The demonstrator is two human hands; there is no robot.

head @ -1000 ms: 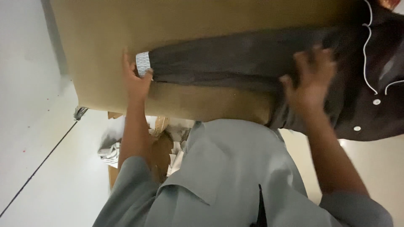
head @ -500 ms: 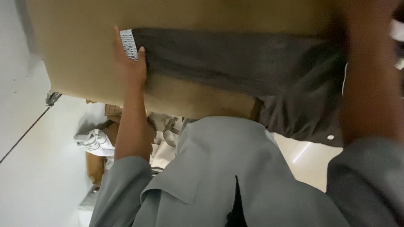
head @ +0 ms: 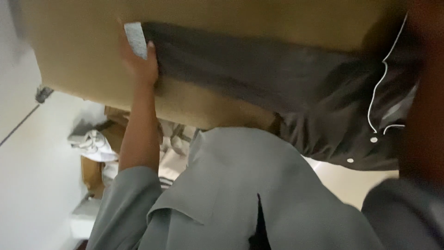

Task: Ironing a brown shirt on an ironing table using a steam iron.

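Left hand (head: 138,65) pinches the dark garment's (head: 259,69) cuff flat on the brown board (head: 83,55); right hand's grip: cannot tell, blurred.

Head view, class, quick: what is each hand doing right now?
Left hand: closed on the cuff of the dark sleeve, pressed on the brown table.
Right hand: hidden; only a blurred forearm shows, so it cannot be told.

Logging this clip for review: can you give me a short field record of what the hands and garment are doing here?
surface: tan table
garment: dark grey shirt with white piping, spread across the table
left hand: left hand grips the sleeve cuff, sleeve stretched out flat
right hand: hand not visible; blurred forearm at the frame's right edge
below table: cardboard box holding crumpled clothes
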